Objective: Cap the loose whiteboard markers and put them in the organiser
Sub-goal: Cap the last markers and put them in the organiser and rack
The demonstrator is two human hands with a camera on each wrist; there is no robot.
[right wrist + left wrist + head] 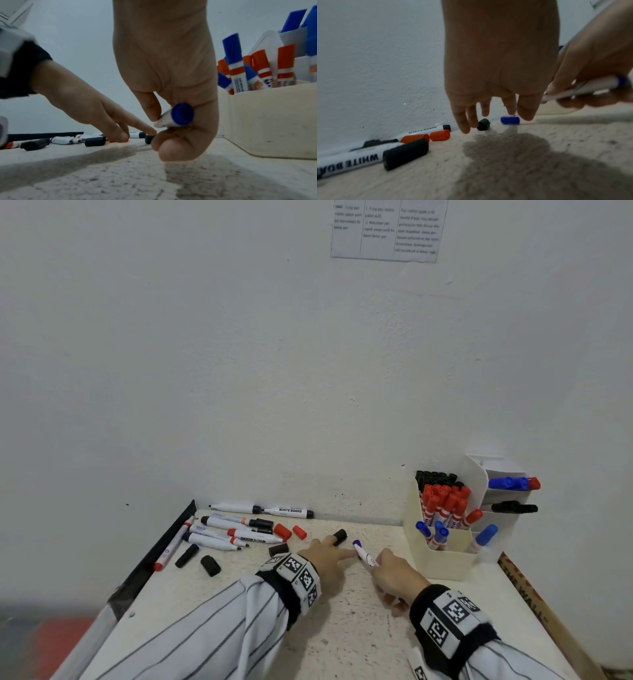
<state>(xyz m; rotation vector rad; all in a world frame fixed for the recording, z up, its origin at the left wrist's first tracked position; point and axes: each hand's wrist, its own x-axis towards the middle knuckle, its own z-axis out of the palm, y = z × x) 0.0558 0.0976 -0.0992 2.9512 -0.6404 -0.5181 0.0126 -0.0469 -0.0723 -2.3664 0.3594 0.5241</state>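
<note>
Head view: right hand (397, 577) grips blue marker (364, 556) beside organiser (442, 556); left hand (325, 554) spread, fingers relaxed, near black cap (340, 536).

Left wrist: blue cap (510, 120) on table (556, 142) just past fingertips (464, 128).

Right wrist: marker's blue end (182, 115) faces the camera; loose markers (65, 140) lie beyond.

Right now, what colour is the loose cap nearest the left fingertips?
Black cap; left wrist view shows it best.

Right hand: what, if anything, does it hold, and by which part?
The right hand holds a blue whiteboard marker by the rear half of its white barrel, near the blue end plug; the front end sticks out toward the open left hand.
</note>
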